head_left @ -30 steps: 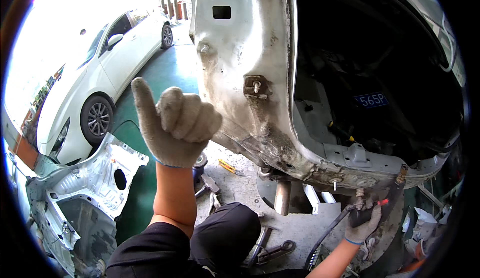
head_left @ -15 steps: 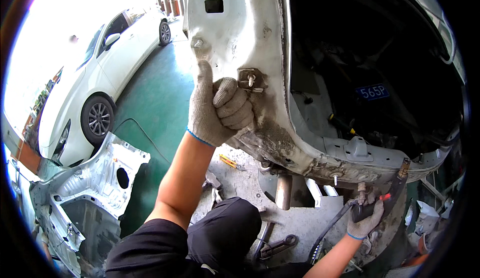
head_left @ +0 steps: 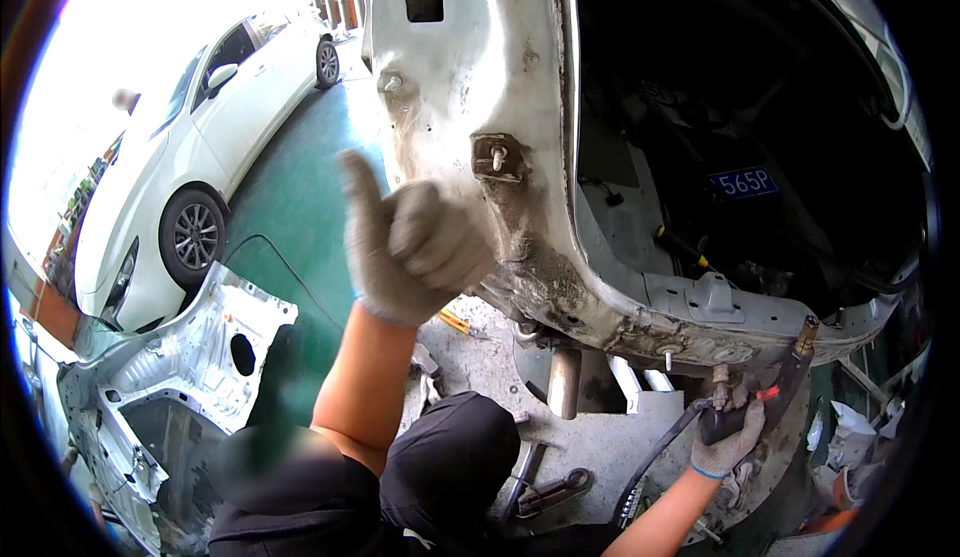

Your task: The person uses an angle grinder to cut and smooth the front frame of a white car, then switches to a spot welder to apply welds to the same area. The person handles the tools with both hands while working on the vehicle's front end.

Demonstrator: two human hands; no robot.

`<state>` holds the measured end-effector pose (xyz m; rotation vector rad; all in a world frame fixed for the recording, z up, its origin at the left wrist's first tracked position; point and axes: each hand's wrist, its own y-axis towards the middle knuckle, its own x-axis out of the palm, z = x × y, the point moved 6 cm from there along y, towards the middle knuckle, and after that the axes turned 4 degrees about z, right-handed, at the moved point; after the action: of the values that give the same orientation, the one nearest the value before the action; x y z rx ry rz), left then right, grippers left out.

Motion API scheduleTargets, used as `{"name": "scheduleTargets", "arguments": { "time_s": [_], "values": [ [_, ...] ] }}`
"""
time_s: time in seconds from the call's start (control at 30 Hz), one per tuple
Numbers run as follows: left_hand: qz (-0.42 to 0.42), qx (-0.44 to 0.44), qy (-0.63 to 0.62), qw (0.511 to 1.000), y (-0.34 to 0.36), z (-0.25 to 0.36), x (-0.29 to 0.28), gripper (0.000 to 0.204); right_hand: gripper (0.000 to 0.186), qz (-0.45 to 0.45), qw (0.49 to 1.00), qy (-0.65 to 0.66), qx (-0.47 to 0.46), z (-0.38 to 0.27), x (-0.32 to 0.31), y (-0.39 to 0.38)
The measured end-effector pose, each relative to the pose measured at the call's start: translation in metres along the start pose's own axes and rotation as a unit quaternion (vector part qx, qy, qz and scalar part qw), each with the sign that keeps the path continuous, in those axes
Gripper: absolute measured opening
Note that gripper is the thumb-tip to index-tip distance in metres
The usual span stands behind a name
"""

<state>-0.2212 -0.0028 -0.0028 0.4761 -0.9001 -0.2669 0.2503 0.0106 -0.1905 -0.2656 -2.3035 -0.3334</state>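
My left hand [head_left: 420, 247], in a knitted work glove, is raised beside the dirty white car body panel [head_left: 500, 67], slightly blurred. Its fingers are curled in and its thumb points up; nothing shows in them. At the lower right, my gloved right hand [head_left: 728, 445] is wrapped round a black welding torch [head_left: 792, 382] with a red trigger and a copper-coloured tip. The tip rises against the body's lower rear edge. From the torch's other end a black cable [head_left: 655, 460] runs down to the floor. A bolt stud [head_left: 497, 159] sticks out of the panel.
On the floor by my knee lie yellow-handled pliers [head_left: 457, 323], a hammer [head_left: 425, 359] and a dark metal tool [head_left: 555, 494]. A cut car body panel [head_left: 190, 387] stands at left. Behind it is a white car [head_left: 200, 157]. The open trunk [head_left: 720, 107] is dark.
My left hand has come away from the panel, moving left and slightly down with its fingers still curled. My right hand keeps its hold on the torch.
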Motion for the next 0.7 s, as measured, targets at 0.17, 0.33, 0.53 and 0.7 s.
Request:
{"name": "scheduleTargets", "arguments": {
  "time_s": [0.17,0.33,0.53,0.7],
  "values": [
    [-0.02,-0.028,0.023,0.999,-0.014,-0.039,0.019,0.08,0.05,-0.043,0.999,-0.002,-0.016,-0.003,0.001,0.003],
    [-0.216,-0.466,0.279,0.811,-0.093,-0.193,0.056,0.04,0.049,0.015,1.0,-0.003,0.009,0.002,-0.016,0.004],
    [-0.522,-0.308,0.536,0.589,-0.205,-0.337,0.053,0.059,0.045,-0.017,1.0,0.009,0.017,0.006,-0.023,0.011],
    [-0.56,-0.294,0.52,0.574,-0.235,-0.356,0.044,0.058,0.044,0.004,1.0,0.014,0.001,0.002,-0.022,0.008]
  ]
}}
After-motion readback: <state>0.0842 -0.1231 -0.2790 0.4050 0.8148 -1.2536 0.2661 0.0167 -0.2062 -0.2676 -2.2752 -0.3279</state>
